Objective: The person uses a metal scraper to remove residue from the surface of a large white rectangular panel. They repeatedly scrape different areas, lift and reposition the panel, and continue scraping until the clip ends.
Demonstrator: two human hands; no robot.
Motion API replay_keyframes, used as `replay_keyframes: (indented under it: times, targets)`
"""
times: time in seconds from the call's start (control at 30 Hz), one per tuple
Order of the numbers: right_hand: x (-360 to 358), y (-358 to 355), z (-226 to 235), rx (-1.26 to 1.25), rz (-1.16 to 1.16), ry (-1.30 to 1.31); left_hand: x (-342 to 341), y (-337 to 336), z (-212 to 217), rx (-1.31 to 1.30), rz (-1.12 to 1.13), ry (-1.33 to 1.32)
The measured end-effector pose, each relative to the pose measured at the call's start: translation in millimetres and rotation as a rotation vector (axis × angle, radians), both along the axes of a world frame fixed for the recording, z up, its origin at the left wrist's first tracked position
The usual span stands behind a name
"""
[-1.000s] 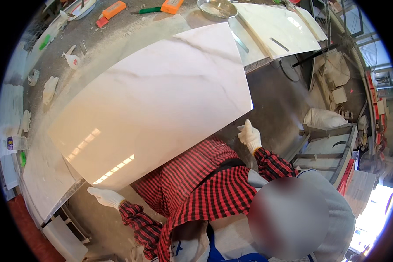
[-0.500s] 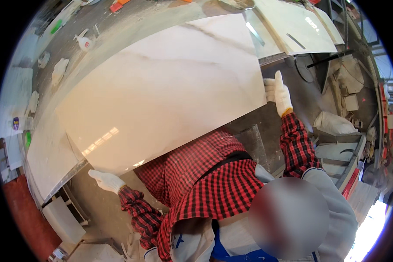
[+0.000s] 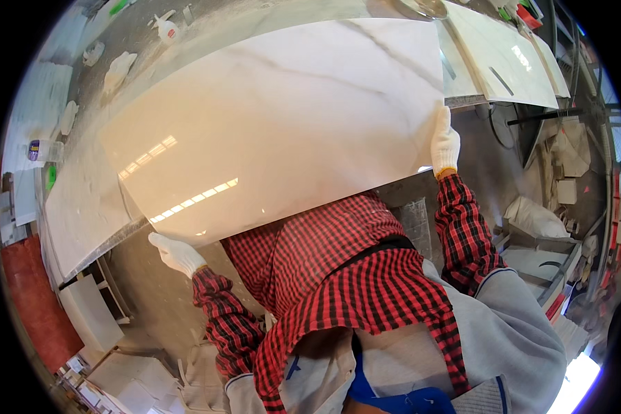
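A large, glossy cream marble-look slab (image 3: 290, 117) with grey veins lies across the workbench, its near edge reaching out over my apron. At the near left corner my left hand (image 3: 178, 256), in a white knitted glove, is closed on the edge; its fingertips are partly hidden under the slab. My right hand (image 3: 446, 145), gloved the same way, grips the right edge near the front corner, thumb pointing up along the side. Some of its fingers are hidden behind or beneath the slab.
A pale slab-like surface (image 3: 83, 221) extends at left. Far back stand a white spray bottle (image 3: 166, 30), a crumpled white glove or cloth (image 3: 119, 71) and a metal bowl (image 3: 421, 8). White panels (image 3: 510, 55) lie at far right; a white sack (image 3: 535, 218) sits below.
My right hand has gone from flat, outstretched fingers to a grip on the slab's edge. Light reflections on the slab have shifted and grown. The whole view has turned somewhat.
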State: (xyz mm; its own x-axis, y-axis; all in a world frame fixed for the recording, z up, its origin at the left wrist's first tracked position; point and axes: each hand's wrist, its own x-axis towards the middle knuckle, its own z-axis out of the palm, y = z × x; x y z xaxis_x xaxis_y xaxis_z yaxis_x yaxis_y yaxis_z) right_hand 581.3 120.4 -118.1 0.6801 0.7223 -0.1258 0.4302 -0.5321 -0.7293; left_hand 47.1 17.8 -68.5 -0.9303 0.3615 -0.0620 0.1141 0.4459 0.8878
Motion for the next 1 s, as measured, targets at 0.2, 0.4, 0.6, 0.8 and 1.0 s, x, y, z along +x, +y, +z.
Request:
replay_keyframes:
  times: [0.2,0.4,0.6,0.8,1.0]
  targets:
    - [-3,-9,1,0.036,-0.014,-0.027,-4,-9,3,0.028,-0.014,0.011]
    - [-5,-19,-3,0.180,-0.013,-0.016,-32,-27,0,-0.046,-0.178,-0.062]
    - [1,-25,3,0.088,-0.001,0.013,-84,-59,4,-0.004,-0.213,-0.230]
    - [-3,-33,9,0.157,0.022,0.009,-94,-78,13,0.274,-0.077,-0.161]
    - [-5,-33,5,0.116,-0.031,0.053,-106,-98,-4,0.064,-0.157,-0.240]
